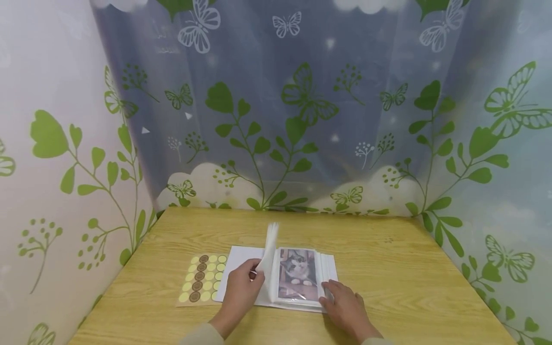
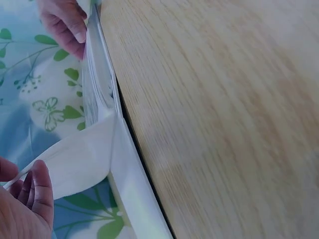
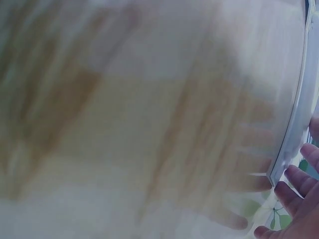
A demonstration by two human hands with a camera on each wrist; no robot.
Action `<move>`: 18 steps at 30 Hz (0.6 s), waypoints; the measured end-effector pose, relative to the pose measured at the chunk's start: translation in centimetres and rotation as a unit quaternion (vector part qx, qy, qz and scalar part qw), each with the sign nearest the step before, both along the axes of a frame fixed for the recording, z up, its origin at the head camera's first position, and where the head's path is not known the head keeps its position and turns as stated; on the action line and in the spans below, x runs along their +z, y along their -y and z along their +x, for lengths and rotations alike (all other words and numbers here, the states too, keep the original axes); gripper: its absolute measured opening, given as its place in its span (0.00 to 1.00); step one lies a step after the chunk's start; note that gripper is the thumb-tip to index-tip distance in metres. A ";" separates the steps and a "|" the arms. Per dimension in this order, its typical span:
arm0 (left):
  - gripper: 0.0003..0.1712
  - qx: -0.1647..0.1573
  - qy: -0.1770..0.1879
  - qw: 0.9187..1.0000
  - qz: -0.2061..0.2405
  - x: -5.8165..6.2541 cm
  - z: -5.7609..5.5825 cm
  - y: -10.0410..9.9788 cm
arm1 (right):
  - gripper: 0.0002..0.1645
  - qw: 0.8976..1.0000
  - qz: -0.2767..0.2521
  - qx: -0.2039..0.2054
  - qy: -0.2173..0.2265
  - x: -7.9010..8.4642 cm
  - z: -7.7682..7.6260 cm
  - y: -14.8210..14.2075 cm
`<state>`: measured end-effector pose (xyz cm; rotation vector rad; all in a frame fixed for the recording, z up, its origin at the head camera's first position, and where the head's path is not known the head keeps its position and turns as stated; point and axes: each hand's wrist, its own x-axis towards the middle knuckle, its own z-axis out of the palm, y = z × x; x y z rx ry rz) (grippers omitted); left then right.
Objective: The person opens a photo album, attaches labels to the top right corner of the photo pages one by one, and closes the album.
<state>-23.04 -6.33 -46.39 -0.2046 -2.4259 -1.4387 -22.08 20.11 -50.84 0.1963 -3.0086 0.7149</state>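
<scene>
A white photo album (image 1: 236, 261) lies spread on the table, a cat photo (image 1: 297, 273) in a clear sleeve on its right side. With thumb and fingers my left hand (image 1: 242, 286) pinches a stack of white pages (image 1: 270, 249), which stands nearly upright near the spine. The left wrist view shows those pages (image 2: 82, 157) fanning up from the binding, the left hand (image 2: 27, 199) at their outer edge. My right hand (image 1: 346, 306) rests at the album's lower right edge, its fingers (image 3: 299, 179) spread and loosely extended in the right wrist view.
A sheet of round stickers (image 1: 202, 280), yellow with one brown column, lies left of the album, partly beside its cover. The wooden table (image 1: 388, 254) meets a leaf-and-butterfly printed curtain (image 1: 267, 120) at the back and sides.
</scene>
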 end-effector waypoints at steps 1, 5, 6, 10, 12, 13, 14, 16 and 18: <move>0.14 0.003 0.005 1.000 0.006 0.0 0.1 0.3 | 0.24 1.000 0.000 -0.001 0.001 0.0 0.0 0.0; 0.14 0.009 0.032 0.999 0.039 -0.2 0.2 1.3 | 0.25 1.000 -0.003 -0.002 0.001 0.2 0.1 -0.1; 0.14 0.010 0.040 0.998 0.047 -0.3 0.2 1.5 | 0.24 1.000 -0.002 -0.001 0.000 0.2 0.1 -0.1; 0.15 0.018 0.063 0.995 0.074 -0.8 0.5 2.1 | 0.24 1.000 0.001 0.000 0.000 0.2 0.1 -0.3; 0.16 0.025 0.075 0.993 0.085 -1.0 0.6 2.3 | 0.24 1.000 0.004 0.000 0.000 0.2 0.1 -0.3; 0.17 0.028 0.082 0.992 0.092 -1.1 0.7 2.4 | 0.24 1.000 0.005 0.000 0.000 0.2 0.1 -0.3; 0.17 0.033 0.088 0.991 0.098 -1.2 0.7 2.5 | 0.25 1.000 0.006 0.000 0.000 0.2 0.1 -0.4; 0.18 0.040 0.098 0.988 0.113 -1.4 0.8 2.7 | 0.24 1.000 0.009 0.001 -0.003 0.3 0.1 -0.4; 0.18 0.047 0.103 0.986 0.125 -1.7 0.8 2.8 | 0.24 1.000 0.009 0.002 -0.009 0.3 0.2 -0.5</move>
